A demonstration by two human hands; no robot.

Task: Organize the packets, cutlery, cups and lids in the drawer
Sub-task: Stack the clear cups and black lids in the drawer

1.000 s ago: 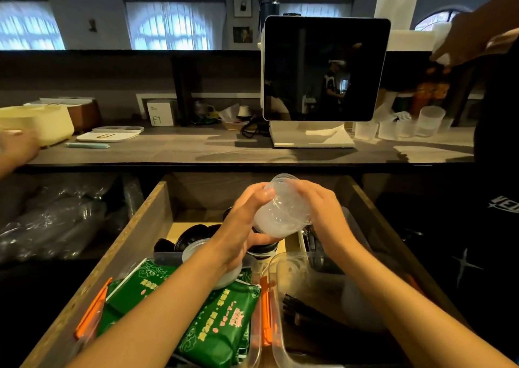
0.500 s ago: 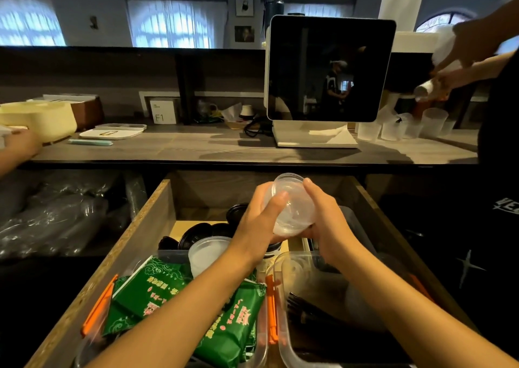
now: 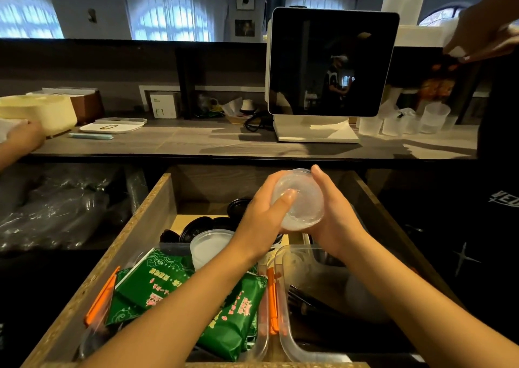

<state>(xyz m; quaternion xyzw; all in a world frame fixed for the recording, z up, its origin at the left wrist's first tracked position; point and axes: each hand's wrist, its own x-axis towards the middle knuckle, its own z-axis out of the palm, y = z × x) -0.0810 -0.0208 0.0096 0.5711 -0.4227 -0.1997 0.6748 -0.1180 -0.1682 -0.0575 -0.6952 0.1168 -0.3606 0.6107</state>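
Over the open wooden drawer point(image 3: 146, 227) I hold a stack of small clear plastic cups point(image 3: 302, 207) between both hands. My left hand point(image 3: 264, 216) grips its left side with the thumb across the front. My right hand point(image 3: 334, 221) cups its right side. Below, a clear bin with orange clips point(image 3: 261, 336) holds green packets point(image 3: 171, 280), and a frosted cup point(image 3: 209, 248) rests at its far end. Black lids point(image 3: 196, 228) lie at the drawer's back. A second clear bin point(image 3: 292, 348) on the right holds dark cutlery point(image 3: 306, 300).
A counter point(image 3: 196, 143) runs above the drawer with a dark screen on a white stand point(image 3: 331, 61), frosted cups point(image 3: 429, 117), a white tray point(image 3: 112, 127) and a cream box point(image 3: 42, 112). Another person's hands reach in at far left point(image 3: 22, 140) and top right point(image 3: 483, 36). Plastic-wrapped stock point(image 3: 56, 204) fills the left shelf.
The cup stack has turned in my hands and sits a little higher and further right; my left thumb now lies across its front. The other person's hands at top right have shifted.
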